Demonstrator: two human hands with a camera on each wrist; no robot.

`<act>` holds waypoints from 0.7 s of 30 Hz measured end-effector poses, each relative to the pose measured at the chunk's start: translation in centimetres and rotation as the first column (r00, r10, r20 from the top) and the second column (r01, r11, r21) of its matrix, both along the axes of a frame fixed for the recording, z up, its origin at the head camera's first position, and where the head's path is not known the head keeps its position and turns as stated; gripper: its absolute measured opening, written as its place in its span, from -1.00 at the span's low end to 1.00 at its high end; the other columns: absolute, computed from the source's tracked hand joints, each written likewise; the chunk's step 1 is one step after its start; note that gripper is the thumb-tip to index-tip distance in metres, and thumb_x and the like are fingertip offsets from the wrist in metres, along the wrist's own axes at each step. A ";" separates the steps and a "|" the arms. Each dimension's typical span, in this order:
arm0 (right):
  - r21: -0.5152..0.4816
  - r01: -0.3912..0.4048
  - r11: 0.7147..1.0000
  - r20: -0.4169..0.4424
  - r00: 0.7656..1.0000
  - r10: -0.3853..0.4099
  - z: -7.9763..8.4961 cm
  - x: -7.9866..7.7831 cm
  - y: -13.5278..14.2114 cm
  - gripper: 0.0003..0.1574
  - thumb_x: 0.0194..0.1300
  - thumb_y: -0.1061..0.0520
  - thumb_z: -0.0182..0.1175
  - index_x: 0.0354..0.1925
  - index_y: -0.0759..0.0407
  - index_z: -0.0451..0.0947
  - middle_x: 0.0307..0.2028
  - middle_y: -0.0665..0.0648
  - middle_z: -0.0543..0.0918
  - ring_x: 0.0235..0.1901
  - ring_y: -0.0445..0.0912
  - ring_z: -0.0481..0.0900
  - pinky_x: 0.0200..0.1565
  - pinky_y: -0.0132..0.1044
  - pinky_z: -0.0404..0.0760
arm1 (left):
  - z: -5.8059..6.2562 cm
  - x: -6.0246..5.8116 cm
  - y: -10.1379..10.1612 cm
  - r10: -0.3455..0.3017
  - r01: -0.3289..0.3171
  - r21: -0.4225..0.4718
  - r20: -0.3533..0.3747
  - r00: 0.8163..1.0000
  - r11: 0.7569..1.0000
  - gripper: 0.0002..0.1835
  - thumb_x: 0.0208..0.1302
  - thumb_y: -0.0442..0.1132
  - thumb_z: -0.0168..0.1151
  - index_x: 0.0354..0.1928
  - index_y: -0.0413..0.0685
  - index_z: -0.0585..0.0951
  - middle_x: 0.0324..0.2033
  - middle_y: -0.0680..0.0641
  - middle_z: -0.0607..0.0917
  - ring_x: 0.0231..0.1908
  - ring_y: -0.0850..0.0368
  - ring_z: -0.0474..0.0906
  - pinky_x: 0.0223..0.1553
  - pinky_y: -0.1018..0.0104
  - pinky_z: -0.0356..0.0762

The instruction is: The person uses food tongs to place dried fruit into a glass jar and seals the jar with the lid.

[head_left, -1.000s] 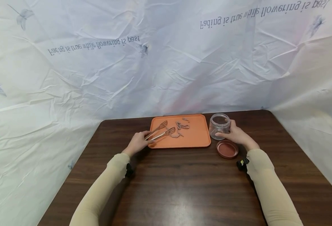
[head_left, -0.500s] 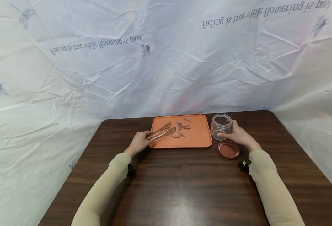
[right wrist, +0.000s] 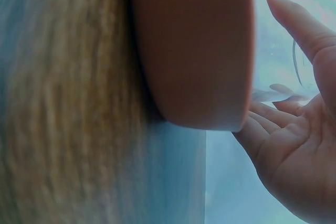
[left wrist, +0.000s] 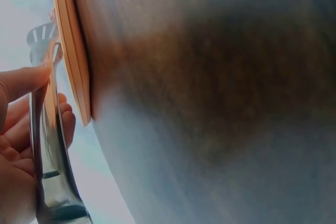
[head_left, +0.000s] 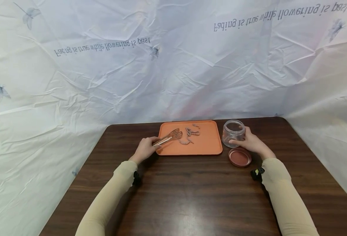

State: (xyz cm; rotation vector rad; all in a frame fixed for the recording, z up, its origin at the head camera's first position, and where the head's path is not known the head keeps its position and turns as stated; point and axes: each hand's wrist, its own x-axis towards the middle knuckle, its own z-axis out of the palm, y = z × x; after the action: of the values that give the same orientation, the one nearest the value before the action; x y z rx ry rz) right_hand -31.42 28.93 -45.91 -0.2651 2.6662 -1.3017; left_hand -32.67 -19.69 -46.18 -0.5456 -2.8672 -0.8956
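Observation:
In the head view my left hand grips metal tongs over the left part of an orange tray. The tongs' slotted ends lie close together, beside some thin brownish strips on the tray. The left wrist view shows the thumb on one arm of the tongs and fingers round the other. My right hand holds a clear, lidless jar from its right side, thumb and fingers around the wall. The jar stands upright on the table, right of the tray. What it contains, if anything, I cannot make out.
A reddish-brown round lid lies just in front of the jar, below my right hand. More brownish strips are near the tray's middle. The dark wooden table ends at a white printed sheet hanging behind and at the sides.
The tongs' two ends have come together as my left hand squeezed them. My right hand has stayed on the jar; the whole view has shifted slightly.

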 end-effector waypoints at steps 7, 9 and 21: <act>0.001 -0.017 1.000 -0.005 1.000 0.017 0.0 0.0 0.0 0.39 0.34 -0.27 0.31 0.53 0.38 -0.39 0.43 0.69 -0.04 0.43 0.51 0.00 0.29 0.39 0.21 | 0.0 0.0 -0.1 0.020 -0.019 0.029 -0.032 0.999 0.999 -0.69 0.33 -0.27 0.38 0.09 -0.15 0.71 -0.23 -0.08 0.76 -0.50 0.14 0.49 -0.41 0.23 0.42; -0.002 -0.018 1.000 -0.006 1.000 0.018 0.0 0.1 0.0 0.39 0.34 -0.27 0.31 0.53 0.37 -0.39 0.43 0.69 -0.03 0.42 0.51 0.00 0.29 0.38 0.21 | 0.1 0.0 0.0 0.029 -0.028 0.025 -0.040 0.999 0.999 -0.71 0.33 -0.28 0.38 0.07 -0.15 0.71 -0.23 -0.08 0.77 -0.49 0.15 0.52 -0.41 0.23 0.44; -0.016 -0.016 1.000 -0.003 1.000 0.016 0.1 0.2 -0.1 0.37 0.34 -0.26 0.31 0.52 0.38 -0.37 0.42 0.69 -0.02 0.42 0.50 0.02 0.30 0.36 0.22 | 0.0 0.0 0.0 0.044 -0.041 0.059 -0.047 0.998 0.997 -0.71 0.33 -0.31 0.38 0.07 -0.14 0.72 -0.20 -0.09 0.78 -0.59 0.17 0.41 -0.49 0.27 0.33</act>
State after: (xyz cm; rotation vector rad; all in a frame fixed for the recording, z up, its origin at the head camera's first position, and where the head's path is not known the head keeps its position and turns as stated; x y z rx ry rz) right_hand -31.18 28.84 -45.83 -0.2898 2.6514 -1.3193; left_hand -32.63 -19.71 -46.14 -0.4910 -2.7889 -0.9429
